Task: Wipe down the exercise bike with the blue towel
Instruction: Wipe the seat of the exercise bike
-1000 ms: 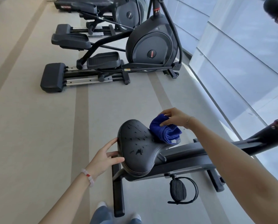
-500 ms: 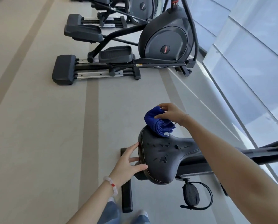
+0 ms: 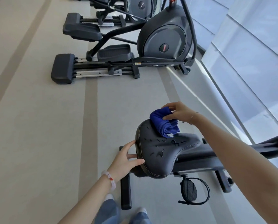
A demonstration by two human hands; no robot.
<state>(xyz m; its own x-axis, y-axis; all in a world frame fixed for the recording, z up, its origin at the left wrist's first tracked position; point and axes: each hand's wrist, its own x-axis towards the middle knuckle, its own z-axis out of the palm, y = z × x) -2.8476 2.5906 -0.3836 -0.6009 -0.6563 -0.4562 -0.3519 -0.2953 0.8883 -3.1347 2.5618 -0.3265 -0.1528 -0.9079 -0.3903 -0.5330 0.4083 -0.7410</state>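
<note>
As the right hand [image 3: 178, 112] pinched the crumpled blue towel [image 3: 163, 125] on the black padded bike seat [image 3: 159, 160], the left hand [image 3: 127, 160] had a loose grip, straight fingers touching its edge. Wiping up the seat's water drops [image 3: 160, 153] seemed next.

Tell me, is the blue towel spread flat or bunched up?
Bunched up: the blue towel is a folded wad on the seat edge, pinched by the right hand.

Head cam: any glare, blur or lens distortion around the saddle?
Head view: even daylight from the window wall on the right; droplets on the saddle glint faintly; wide-angle bends the floor stripes; blue towel sharp, bike frame at far right smeared.
</note>
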